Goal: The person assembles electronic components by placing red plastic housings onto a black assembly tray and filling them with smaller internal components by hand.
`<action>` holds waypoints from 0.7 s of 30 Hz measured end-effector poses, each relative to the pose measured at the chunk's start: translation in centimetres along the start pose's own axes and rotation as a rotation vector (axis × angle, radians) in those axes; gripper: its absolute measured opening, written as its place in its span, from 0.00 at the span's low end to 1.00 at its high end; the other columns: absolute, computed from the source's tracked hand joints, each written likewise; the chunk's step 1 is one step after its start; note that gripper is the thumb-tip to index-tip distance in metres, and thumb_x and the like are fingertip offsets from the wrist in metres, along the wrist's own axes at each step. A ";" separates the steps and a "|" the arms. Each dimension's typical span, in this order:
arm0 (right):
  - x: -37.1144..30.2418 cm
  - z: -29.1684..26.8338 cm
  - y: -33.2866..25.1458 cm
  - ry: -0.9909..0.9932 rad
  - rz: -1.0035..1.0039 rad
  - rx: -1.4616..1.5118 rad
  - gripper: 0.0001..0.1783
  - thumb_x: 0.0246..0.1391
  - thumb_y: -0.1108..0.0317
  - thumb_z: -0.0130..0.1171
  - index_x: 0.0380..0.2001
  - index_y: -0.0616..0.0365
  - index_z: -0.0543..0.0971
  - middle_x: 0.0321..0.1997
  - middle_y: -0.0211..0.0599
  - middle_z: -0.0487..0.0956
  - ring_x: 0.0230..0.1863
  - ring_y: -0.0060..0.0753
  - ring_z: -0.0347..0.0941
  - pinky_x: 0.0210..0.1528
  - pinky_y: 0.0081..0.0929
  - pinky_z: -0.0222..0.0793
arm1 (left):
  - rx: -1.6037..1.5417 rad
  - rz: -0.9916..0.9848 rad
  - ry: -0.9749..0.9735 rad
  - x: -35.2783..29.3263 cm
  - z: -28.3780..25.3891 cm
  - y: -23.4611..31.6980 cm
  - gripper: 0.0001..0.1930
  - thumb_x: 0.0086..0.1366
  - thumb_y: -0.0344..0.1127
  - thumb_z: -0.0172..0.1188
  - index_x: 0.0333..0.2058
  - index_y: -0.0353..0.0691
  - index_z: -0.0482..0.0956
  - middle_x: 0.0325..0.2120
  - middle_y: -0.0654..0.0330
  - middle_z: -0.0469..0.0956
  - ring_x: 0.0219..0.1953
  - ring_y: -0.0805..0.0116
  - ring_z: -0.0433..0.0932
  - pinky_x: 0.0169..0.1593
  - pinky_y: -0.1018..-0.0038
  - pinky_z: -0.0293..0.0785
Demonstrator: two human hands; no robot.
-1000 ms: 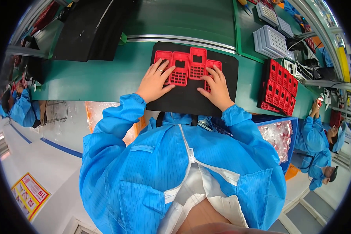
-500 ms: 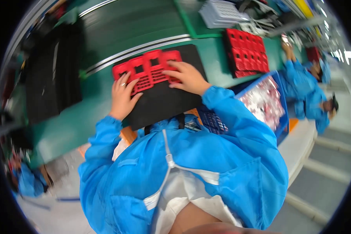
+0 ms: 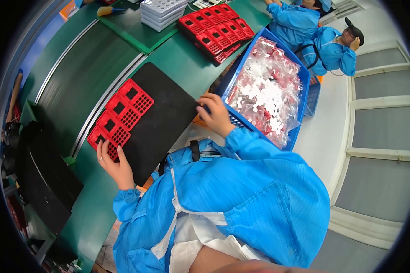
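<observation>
Several red plastic phone front shells (image 3: 121, 109), each with a window and a grid of key holes, lie side by side in a row on a black mat (image 3: 161, 98). My left hand (image 3: 116, 167) rests at the near end of the row, its fingers spread over the nearest shell. At the mat's right corner is my right hand (image 3: 217, 114), away from the shells. Its fingers are slightly bent and apart, with nothing visible in them. Just right of that hand, a blue crate (image 3: 294, 128) holds many clear bags of red and white parts.
Stacked red shells (image 3: 214, 34) sit on the green bench beyond the mat, beside pale stacked trays (image 3: 161, 13). A metal-edged strip (image 3: 93, 120) runs along the bench. Black sheets (image 3: 45, 177) lie at left. Two people (image 3: 330, 48) in blue are beyond the crate.
My right hand has left the shells and moved right to the mat's corner by the crate. My left hand stays at the row's end. The view has turned to the right.
</observation>
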State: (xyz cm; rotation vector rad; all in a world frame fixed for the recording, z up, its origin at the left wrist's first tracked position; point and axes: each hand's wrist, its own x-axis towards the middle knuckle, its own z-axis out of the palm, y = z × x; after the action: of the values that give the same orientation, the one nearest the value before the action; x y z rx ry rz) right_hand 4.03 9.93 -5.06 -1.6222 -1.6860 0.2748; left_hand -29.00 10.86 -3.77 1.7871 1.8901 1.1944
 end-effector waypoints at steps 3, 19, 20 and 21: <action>-4.1 -5.0 6.4 0.152 0.165 -0.204 0.13 0.48 0.69 0.58 0.39 0.56 0.76 0.44 0.44 0.74 0.48 0.49 0.69 0.51 0.38 0.65 | -0.063 0.044 -0.032 -0.5 0.4 2.8 0.16 0.60 0.28 0.56 0.47 0.36 0.72 0.54 0.50 0.66 0.57 0.52 0.62 0.60 0.62 0.57; -15.7 -15.1 26.7 -0.652 0.770 -0.411 0.33 0.38 0.57 0.65 0.45 0.65 0.67 0.46 0.58 0.70 0.47 0.59 0.70 0.48 0.46 0.68 | -0.204 0.048 -0.288 -5.1 13.8 19.3 0.14 0.57 0.26 0.55 0.44 0.35 0.72 0.51 0.50 0.67 0.55 0.52 0.65 0.59 0.64 0.59; -15.1 -15.3 26.5 -0.645 0.765 -0.374 0.30 0.37 0.59 0.64 0.42 0.64 0.69 0.46 0.58 0.70 0.46 0.58 0.69 0.48 0.45 0.67 | -0.201 0.051 -0.302 -5.5 14.0 19.8 0.14 0.57 0.26 0.55 0.44 0.35 0.73 0.51 0.50 0.67 0.55 0.52 0.66 0.59 0.64 0.59; -14.5 -15.5 26.3 -0.667 0.757 -0.363 0.30 0.37 0.59 0.64 0.42 0.64 0.69 0.46 0.58 0.70 0.46 0.58 0.69 0.48 0.45 0.67 | -0.199 0.054 -0.317 -5.8 14.3 20.3 0.14 0.57 0.25 0.55 0.44 0.35 0.73 0.51 0.51 0.67 0.55 0.52 0.66 0.59 0.64 0.59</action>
State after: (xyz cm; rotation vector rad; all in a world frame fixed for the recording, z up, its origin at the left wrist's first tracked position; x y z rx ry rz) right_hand 32.49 -4.41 -16.41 -2.6173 -1.5353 1.0198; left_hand -3.92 8.63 -0.05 1.8043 1.5011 1.0055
